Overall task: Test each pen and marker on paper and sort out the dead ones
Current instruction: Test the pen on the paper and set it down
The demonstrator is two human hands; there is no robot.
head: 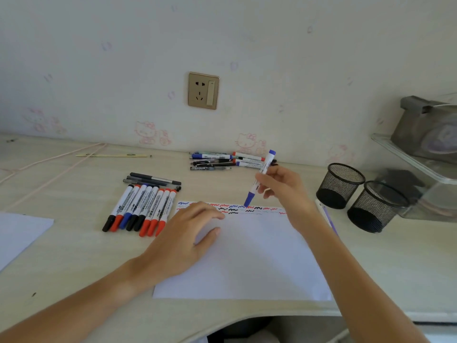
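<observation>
Head view: right hand (279, 186) holds blue marker (261, 179).

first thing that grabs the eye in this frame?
The right hand holding a blue marker tip-down at the top edge of the white paper, beside rows of red, blue and black squiggles. The left hand lies flat on the sheet; a neat marker row lies left of it.

Markers (141, 210) lie left of paper (247, 256); 2 cups (358, 196) stand right.
</observation>
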